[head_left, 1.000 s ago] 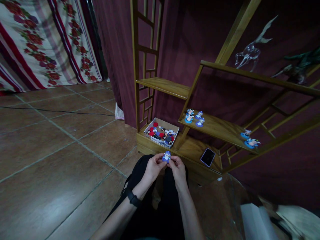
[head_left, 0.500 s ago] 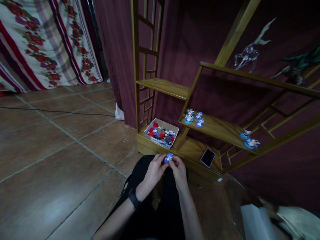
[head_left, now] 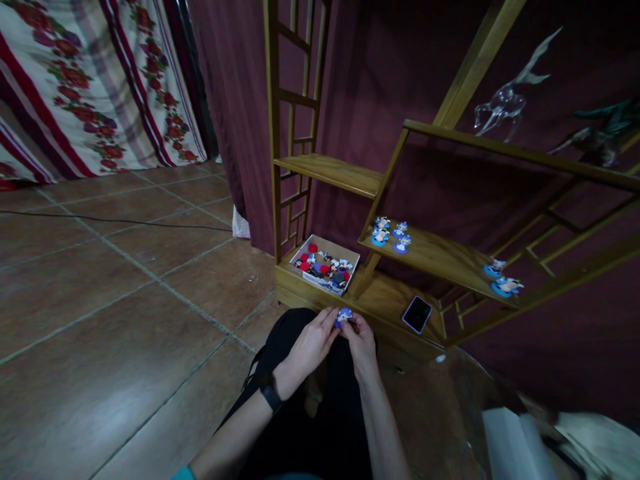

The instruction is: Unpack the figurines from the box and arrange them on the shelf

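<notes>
Above my knees, a small purple and white figurine [head_left: 343, 317] is held between both hands. My left hand [head_left: 316, 339] grips it from the left, and my right hand [head_left: 361, 339] pinches it from the right; the fingers cover part of it. Just beyond, on the low wooden base, an open cardboard box [head_left: 353, 261] holds several figurines with red, purple and dark parts. Several blue and purple figurines [head_left: 401, 244] stand at the left end of the middle shelf. Two more blue figurines [head_left: 507, 287] are at its right end.
A phone [head_left: 417, 315] lies face up on the base, right of the box. The wooden shelf unit [head_left: 330, 175] rises in front of me, with a clear glass animal [head_left: 503, 105] on a higher shelf. A black cable [head_left: 115, 221] crosses the tiled floor at left.
Both hands have shifted slightly right with the figurine, which now looks tilted. The view has moved a little as well.
</notes>
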`<move>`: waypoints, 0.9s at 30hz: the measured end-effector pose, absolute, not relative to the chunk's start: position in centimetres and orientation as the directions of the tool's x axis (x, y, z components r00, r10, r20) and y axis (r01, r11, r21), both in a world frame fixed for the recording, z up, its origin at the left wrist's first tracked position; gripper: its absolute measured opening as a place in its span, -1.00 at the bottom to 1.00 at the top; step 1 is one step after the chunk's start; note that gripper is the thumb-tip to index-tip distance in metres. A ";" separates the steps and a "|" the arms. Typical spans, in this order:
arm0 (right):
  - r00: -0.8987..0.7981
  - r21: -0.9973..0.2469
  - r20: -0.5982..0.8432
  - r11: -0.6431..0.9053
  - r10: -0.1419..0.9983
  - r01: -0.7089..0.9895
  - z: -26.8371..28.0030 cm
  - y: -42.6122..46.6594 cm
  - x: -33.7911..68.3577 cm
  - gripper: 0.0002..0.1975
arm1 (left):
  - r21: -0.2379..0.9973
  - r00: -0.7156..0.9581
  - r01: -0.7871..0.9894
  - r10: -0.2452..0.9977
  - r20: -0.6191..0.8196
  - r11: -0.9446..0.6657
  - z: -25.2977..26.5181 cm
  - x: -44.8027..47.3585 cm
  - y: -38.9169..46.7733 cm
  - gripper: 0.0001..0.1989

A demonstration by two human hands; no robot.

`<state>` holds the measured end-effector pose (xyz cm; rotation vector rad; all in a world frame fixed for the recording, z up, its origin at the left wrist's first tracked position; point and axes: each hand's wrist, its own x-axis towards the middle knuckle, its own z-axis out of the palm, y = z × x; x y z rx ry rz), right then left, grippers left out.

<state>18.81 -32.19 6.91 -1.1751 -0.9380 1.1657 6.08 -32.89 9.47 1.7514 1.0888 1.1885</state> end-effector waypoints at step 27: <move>0.140 -0.951 -0.135 -0.088 0.981 -0.298 6.2 -32.4 18.6 -0.69 | 0.873 0.186 0.363 0.943 0.275 -0.326 8.1 6.3 -31.7 -0.70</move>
